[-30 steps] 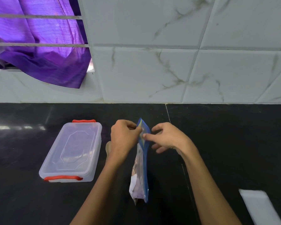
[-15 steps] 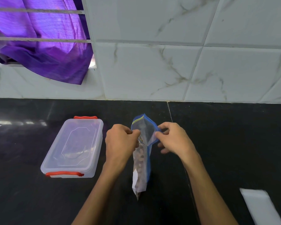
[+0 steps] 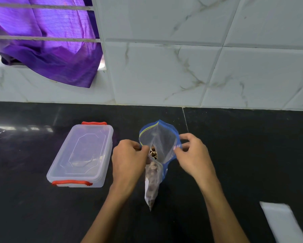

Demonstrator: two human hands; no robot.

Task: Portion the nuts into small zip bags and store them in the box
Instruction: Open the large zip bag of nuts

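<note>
A clear zip bag with a blue rim stands upright on the black counter, its mouth pulled wide. Brown nuts show inside it, and more fill its lower part. My left hand pinches the left lip of the mouth. My right hand pinches the right lip. A clear plastic box with red clips lies to the left, its lid on.
A flat white sheet-like thing lies at the front right of the counter. A marble-tiled wall rises behind the counter. A purple cloth hangs over window bars at the upper left.
My hands have pulled the bag's lips apart, so the mouth went from nearly flat to wide, and the nuts inside now show.
</note>
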